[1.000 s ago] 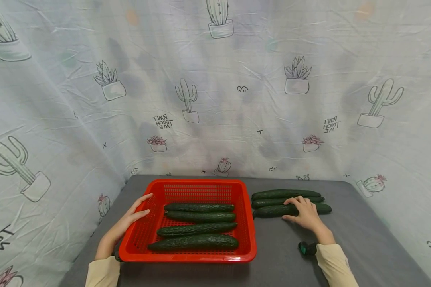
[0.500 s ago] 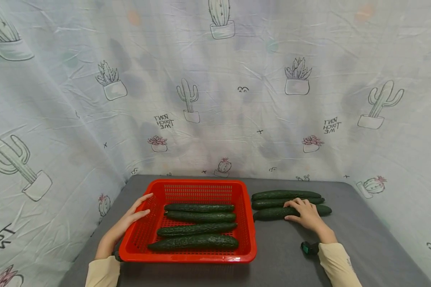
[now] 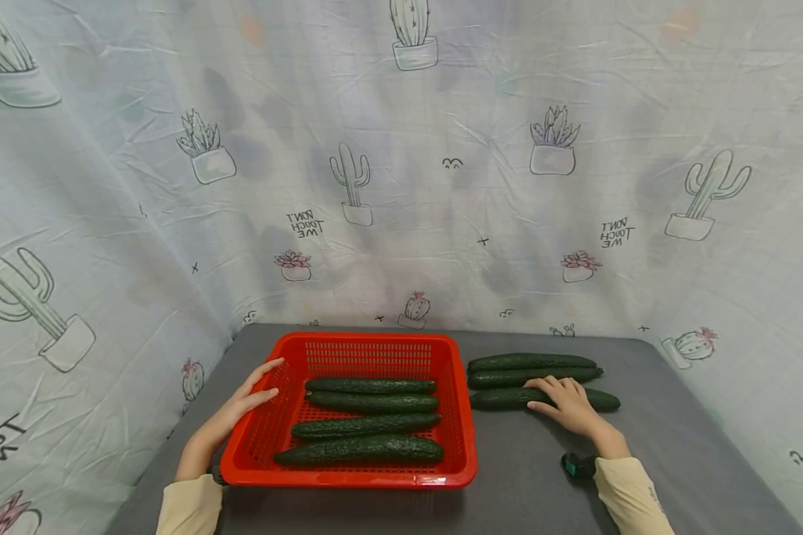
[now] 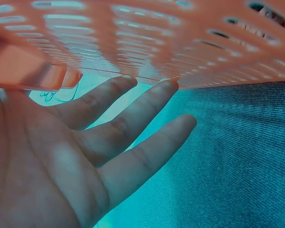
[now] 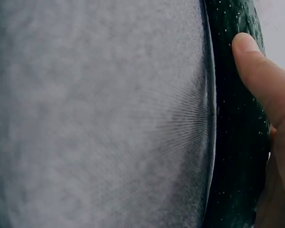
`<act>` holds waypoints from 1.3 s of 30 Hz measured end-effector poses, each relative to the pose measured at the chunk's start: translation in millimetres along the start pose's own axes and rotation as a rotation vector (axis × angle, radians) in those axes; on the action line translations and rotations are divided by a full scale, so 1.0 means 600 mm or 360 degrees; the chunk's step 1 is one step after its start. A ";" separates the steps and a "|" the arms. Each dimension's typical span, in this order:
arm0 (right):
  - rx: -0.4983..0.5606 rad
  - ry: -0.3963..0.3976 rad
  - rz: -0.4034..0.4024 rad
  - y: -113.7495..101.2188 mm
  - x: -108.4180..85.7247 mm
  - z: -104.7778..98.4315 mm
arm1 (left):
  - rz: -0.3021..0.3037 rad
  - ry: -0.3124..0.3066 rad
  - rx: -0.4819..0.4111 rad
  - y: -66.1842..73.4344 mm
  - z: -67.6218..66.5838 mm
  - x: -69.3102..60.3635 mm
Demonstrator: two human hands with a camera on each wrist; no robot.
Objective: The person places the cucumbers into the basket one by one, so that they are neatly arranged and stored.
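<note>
A red plastic basket stands on the grey table, with several dark green cucumbers lying crosswise inside. At its left rim, my left hand holds the basket, thumb and a finger over the edge. In the left wrist view, other fingers extend spread along the outside of the slotted wall. My right hand grips the nearest cucumber of the group right of the basket. Its thumb presses the cucumber's side in the right wrist view; the other fingers are mostly hidden.
Two more cucumbers lie side by side just behind the gripped one. A white cactus-print curtain surrounds the back and sides of the grey table. A black device with a green face sits at the right wrist.
My right hand has drawn the nearest cucumber slightly toward me, widening the gap to the two behind it. The left hand and the basket have stayed in place.
</note>
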State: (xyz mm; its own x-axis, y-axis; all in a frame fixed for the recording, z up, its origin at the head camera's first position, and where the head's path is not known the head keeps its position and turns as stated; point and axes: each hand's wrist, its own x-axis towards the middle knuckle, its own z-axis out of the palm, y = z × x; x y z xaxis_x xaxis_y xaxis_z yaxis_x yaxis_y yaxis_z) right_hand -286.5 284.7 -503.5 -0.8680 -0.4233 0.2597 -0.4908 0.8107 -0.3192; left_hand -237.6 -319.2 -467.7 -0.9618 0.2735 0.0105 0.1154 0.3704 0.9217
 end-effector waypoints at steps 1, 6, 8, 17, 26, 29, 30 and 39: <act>0.0004 0.0001 0.0008 0.000 0.000 0.001 | 0.0004 0.0000 0.0004 0.000 0.000 0.000; 0.0023 0.0004 0.0079 -0.001 -0.001 0.004 | -0.0012 0.0005 -0.0001 -0.001 0.000 0.000; 0.0040 0.0013 0.0109 -0.002 0.000 0.002 | -0.0020 0.0006 -0.0012 -0.002 -0.001 0.001; -0.0050 0.0070 0.0182 -0.013 0.003 -0.014 | -0.0047 -0.0004 -0.0058 -0.002 0.000 0.001; -0.0159 0.0113 0.0280 -0.035 0.012 -0.035 | -0.0054 0.0011 -0.0054 -0.001 0.000 0.002; -0.0184 0.0120 0.0287 -0.044 0.015 -0.044 | -0.0033 0.0014 -0.0039 -0.003 0.000 0.002; -0.0193 0.0119 0.0289 -0.047 0.016 -0.047 | -0.0024 0.0016 -0.0031 -0.003 -0.001 0.002; -0.0215 0.0132 0.0337 -0.080 0.023 -0.075 | 0.0004 0.0015 -0.0015 -0.003 -0.002 0.003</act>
State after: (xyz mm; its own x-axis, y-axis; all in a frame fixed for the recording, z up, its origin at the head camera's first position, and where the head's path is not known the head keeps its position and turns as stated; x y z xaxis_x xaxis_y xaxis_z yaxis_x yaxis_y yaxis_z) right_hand -271.4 257.9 -443.7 -0.9385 -0.2082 0.2755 -0.2793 0.9268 -0.2511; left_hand -239.7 -320.4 -469.2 -0.9638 0.2662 0.0165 0.1157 0.3614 0.9252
